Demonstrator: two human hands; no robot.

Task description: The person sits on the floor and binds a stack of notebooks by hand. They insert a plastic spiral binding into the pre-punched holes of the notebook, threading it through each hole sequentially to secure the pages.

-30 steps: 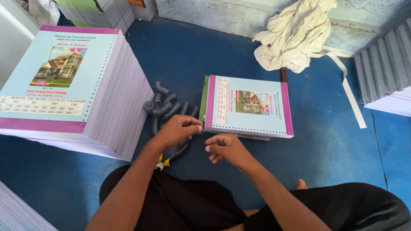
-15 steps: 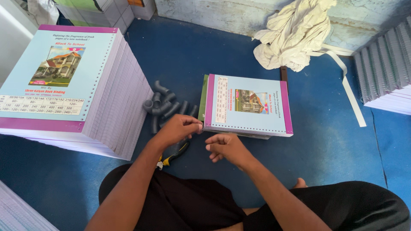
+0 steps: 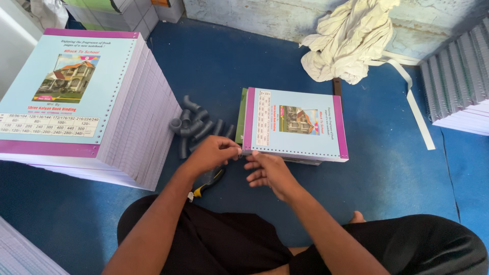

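A small stack of notebooks (image 3: pixel 298 125) with a light-blue and magenta cover and a punched near edge lies on the blue floor in front of me. My left hand (image 3: pixel 214 153) pinches at the stack's near left corner, fingertips together on something too small to make out. My right hand (image 3: pixel 267 170) hovers just beside it at the punched edge, fingers curled, touching or almost touching the same corner. Yellow-handled pliers (image 3: pixel 206 182) lie on the floor under my left wrist.
A tall stack of notebooks (image 3: pixel 81 102) stands at the left. Grey pipe pieces (image 3: pixel 196 125) lie between the two stacks. A crumpled white cloth (image 3: pixel 346 40) lies at the back, and spiral-bound books (image 3: pixel 458 76) are piled at the right. My legs in black cross the foreground.
Both hands stay at the small stack's near left corner; the right hand has shifted slightly toward the edge. Nothing else has moved.
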